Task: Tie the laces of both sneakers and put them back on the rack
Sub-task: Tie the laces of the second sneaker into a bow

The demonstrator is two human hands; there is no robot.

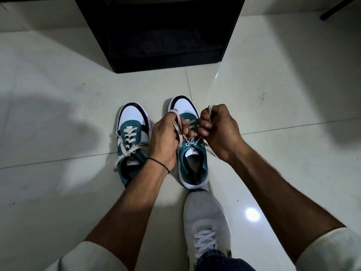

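Sneakers in teal, white and black stand side by side on the tiled floor (pixel 58 114), toes toward the black rack (pixel 156 36). The right sneaker (pixel 190 153) sits under both hands, with the left sneaker (pixel 130 132) just beside it.

The left hand (pixel 166 137) has its grip curled round one lace (pixel 178 122), which runs up from the top eyelets and loops over a fingertip. This looks like a way of keeping a bow loop open and taut. The right hand (pixel 218 130) is clenched on the other lace end (pixel 210 110), whose tip pokes out above the fist. It seems to be pulling away from the left hand so the strands stay tight over the tongue.

Both grips hover directly above this sneaker's throat, touching only its laces. Whether a first crossing is already cinched below the fingers I cannot tell, as they hide that spot.

The left sneaker's loose laces (pixel 127 149) trail untied over its side onto the floor, so I judge the task less than half done. The person's own grey shoe (pixel 207 222) is planted just behind the right sneaker's heel, perhaps bracing it against the pull.
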